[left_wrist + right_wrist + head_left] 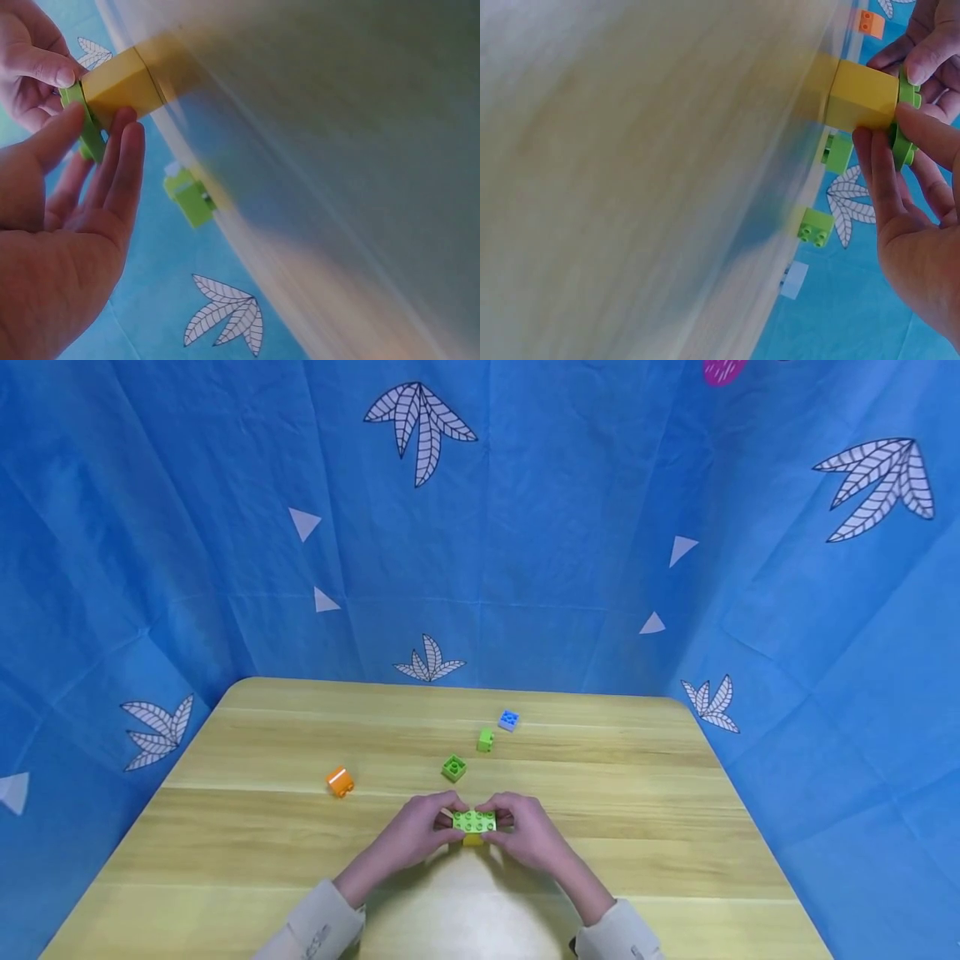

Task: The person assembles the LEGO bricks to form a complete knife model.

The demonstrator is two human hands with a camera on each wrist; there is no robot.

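Note:
A thin bright-green toy brick with studs on top sits across a yellow block, which stands on the table. My left hand pinches one end of the green brick between thumb and fingers. The other end is pinched by my right hand. In the left wrist view, fingers of the left hand also lie against the yellow block. Fingertips of the right hand reach the lower edge of the yellow block in the right wrist view. Part of the green brick is hidden behind the fingers.
An orange brick lies to the left on the wooden table. Beyond the hands are a green brick, another green brick and a small blue brick. A blue patterned curtain surrounds the table's back and sides.

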